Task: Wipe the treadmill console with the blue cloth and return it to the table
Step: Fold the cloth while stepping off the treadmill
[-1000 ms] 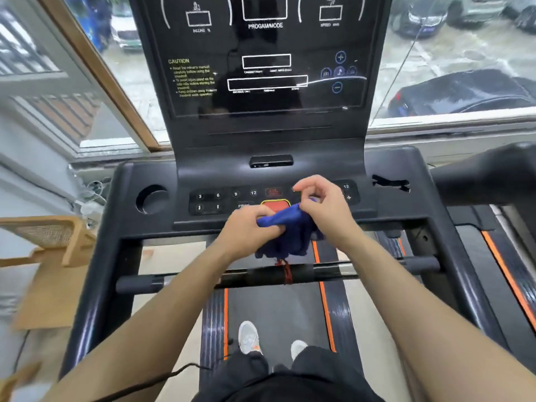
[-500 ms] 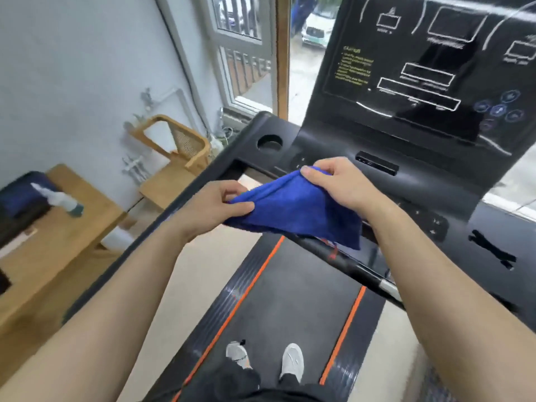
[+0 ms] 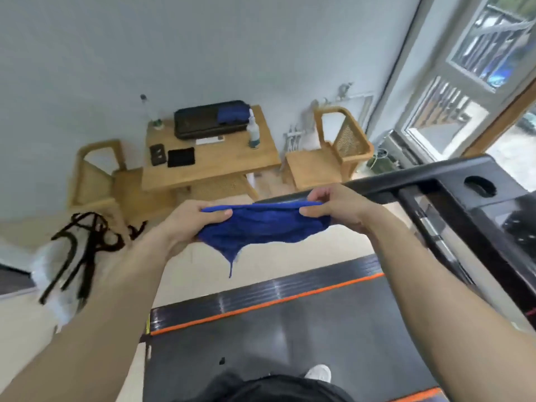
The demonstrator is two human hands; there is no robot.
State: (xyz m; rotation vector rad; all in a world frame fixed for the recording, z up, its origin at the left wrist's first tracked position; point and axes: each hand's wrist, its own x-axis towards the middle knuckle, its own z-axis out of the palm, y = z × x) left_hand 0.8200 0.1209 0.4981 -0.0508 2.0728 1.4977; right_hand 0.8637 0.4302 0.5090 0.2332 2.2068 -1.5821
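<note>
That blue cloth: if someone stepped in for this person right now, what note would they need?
Left hand: shut on one end of the blue cloth.
Right hand: shut on the other end; the cloth hangs stretched between them, in the air.
The person stands on the treadmill, facing the wooden table by the wall, which bears a spray bottle and a black case.
Done: cloth is off the console.
Left: step off, walk over, lay the cloth on the table.
</note>
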